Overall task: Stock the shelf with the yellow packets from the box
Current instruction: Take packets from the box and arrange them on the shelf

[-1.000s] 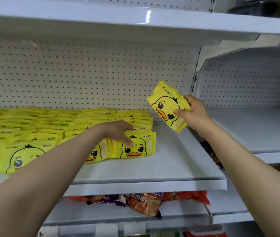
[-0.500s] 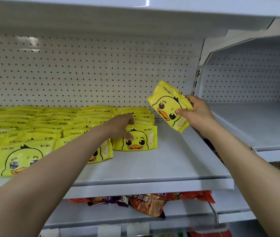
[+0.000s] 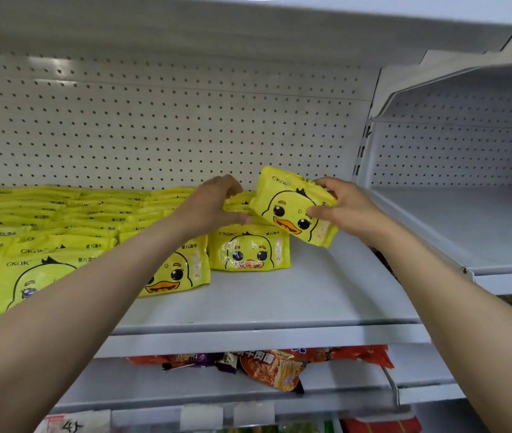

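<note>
Item: one yellow packet (image 3: 295,206), duck-printed, held tilted in the air above the right end of the rows, gripped at its right edge by the right hand (image 3: 347,207), thumb on the face and fingers behind. Left hand (image 3: 214,204): fingers loosely curled, thumb at the packet's lower left corner; whether it grips or only steadies cannot be told. Stock already laid: overlapping rows of packets (image 3: 61,226) across the left and middle of the shelf (image 3: 311,301), the nearest, front packet (image 3: 250,251) lying flat directly below the held one. Bare shelf remains to the right and front. The box is not in view. Handling advice: level the packet, duck upright and facing front, and lay it lapped onto the row behind the front packet, edges in line; the film looks slick, so press it flat before letting go, lest it slide off the stack.
</note>
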Demonstrator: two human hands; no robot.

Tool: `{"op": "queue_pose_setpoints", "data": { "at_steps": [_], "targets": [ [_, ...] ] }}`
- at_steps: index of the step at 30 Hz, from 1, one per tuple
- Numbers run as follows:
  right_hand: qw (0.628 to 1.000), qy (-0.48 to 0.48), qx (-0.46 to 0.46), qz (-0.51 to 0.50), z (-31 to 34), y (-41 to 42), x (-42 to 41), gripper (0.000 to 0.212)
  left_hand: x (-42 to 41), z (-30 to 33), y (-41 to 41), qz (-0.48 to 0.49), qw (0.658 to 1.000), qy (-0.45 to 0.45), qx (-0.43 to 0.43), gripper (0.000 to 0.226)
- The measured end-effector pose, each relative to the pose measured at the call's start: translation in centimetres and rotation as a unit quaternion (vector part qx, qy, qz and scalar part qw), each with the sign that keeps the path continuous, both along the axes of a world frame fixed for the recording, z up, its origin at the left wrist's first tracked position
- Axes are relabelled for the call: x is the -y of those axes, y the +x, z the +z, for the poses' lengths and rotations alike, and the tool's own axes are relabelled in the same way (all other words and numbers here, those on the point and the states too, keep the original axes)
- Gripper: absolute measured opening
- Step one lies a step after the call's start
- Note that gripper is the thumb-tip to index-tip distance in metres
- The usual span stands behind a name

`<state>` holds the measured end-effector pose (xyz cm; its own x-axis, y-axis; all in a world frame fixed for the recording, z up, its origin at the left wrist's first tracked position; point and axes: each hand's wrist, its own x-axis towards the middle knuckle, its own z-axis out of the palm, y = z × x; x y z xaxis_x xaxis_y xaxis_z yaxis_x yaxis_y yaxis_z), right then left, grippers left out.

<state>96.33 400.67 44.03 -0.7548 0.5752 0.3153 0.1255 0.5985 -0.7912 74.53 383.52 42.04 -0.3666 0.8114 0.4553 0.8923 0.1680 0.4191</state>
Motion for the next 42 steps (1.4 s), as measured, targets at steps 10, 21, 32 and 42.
{"op": "queue_pose_setpoints", "data": {
  "at_steps": [10,21,32,42],
  "targets": [
    [0.974,0.017,0.178,0.137,-2.0,-4.5,2.2,0.057,2.2,-0.1,0.4,0.001,0.989,-0.142,-0.035,0.070],
    [0.958,0.133,0.243,0.079,-4.8,-6.4,3.0,0.058,2.3,-2.8,0.3,0.028,0.978,-0.197,-0.067,0.072],
    [0.890,0.373,0.254,-0.062,-5.8,-6.3,7.5,0.089,2.5,-3.0,0.6,0.058,0.977,-0.178,-0.105,0.068],
    [0.870,0.397,0.279,-0.089,-5.7,-5.7,9.8,0.073,4.5,-4.1,4.0,0.159,0.964,-0.118,-0.176,0.066]
  ]
}}
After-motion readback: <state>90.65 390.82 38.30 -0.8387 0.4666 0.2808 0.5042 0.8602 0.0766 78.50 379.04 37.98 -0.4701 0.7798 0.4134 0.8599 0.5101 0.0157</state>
